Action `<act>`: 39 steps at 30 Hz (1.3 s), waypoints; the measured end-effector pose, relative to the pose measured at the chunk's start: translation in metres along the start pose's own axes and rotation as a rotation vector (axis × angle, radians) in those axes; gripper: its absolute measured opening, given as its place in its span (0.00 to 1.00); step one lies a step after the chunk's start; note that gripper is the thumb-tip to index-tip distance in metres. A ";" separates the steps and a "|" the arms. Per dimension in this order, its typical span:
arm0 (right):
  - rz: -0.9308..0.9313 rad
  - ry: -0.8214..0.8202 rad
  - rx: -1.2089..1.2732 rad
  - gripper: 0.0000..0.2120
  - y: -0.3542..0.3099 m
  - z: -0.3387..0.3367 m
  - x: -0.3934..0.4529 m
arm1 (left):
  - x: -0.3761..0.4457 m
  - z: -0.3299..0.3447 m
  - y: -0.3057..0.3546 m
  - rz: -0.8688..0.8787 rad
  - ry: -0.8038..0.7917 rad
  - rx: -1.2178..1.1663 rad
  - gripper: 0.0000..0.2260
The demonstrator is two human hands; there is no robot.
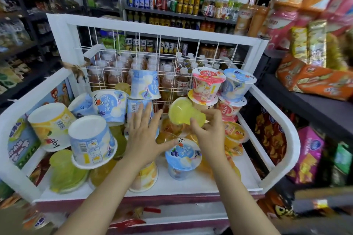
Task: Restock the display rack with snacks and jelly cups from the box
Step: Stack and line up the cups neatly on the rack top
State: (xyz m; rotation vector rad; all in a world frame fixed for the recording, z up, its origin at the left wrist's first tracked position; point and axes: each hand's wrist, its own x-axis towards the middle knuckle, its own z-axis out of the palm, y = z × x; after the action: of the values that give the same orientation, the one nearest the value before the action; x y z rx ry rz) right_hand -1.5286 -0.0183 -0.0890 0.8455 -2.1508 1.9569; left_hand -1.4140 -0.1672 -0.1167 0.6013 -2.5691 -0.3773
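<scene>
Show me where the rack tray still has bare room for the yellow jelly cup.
Bare white floor shows at the front right of the tray, between the blue-lidded cup and the right rail. The left side and back are stacked.

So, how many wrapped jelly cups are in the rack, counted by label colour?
Blue-label jelly cups: 7
Pink-label jelly cups: 2 sure, perhaps a third hidden beneath
Yellow-label jelly cups: 2
Total: 11 sure
</scene>
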 end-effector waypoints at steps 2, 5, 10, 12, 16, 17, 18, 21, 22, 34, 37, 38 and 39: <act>0.083 -0.011 0.163 0.16 -0.008 -0.009 -0.004 | -0.003 -0.012 0.018 0.008 -0.002 -0.310 0.42; 0.146 -0.046 0.323 0.13 -0.022 -0.024 -0.012 | 0.003 -0.021 0.046 -0.155 -0.121 -0.837 0.36; 0.152 -0.131 0.285 0.17 -0.025 -0.045 -0.015 | 0.018 -0.011 0.073 -0.261 -0.186 -1.250 0.21; 0.142 -0.162 0.196 0.17 -0.024 -0.054 -0.015 | 0.019 -0.005 0.081 -0.279 -0.175 -1.361 0.20; 0.169 -0.257 0.161 0.19 -0.017 -0.069 -0.016 | 0.021 0.004 0.094 -0.294 -0.059 -1.274 0.18; 0.176 -0.269 0.169 0.22 -0.017 -0.074 -0.015 | 0.022 0.007 0.094 -0.277 -0.057 -1.214 0.21; 0.170 -0.268 0.159 0.24 -0.016 -0.078 -0.013 | 0.022 0.009 0.095 -0.256 -0.071 -1.162 0.26; 0.154 -0.265 0.085 0.26 -0.015 -0.092 -0.003 | 0.021 0.010 0.093 -0.212 -0.132 -1.114 0.38; 0.156 -0.299 0.072 0.26 -0.015 -0.094 0.000 | 0.022 0.008 0.092 -0.187 -0.158 -1.117 0.39; -0.004 -0.579 -0.153 0.27 -0.015 -0.082 0.031 | 0.017 0.004 0.084 0.017 -0.244 -0.977 0.42; -0.020 -0.408 -0.237 0.25 -0.009 -0.084 0.045 | 0.016 0.007 0.063 0.035 -0.280 -0.586 0.43; -0.005 -0.357 -0.282 0.27 -0.004 -0.084 0.050 | 0.015 0.011 0.056 0.056 -0.290 -0.432 0.42; 0.010 -0.333 -0.337 0.29 0.001 -0.084 0.054 | 0.011 0.015 0.051 0.077 -0.316 -0.291 0.42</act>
State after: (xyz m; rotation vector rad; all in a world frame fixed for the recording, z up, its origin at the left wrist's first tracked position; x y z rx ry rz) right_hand -1.5975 0.0443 -0.0527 1.1587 -2.5682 1.4719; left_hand -1.4482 -0.1264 -0.1069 0.3582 -2.7456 -0.8615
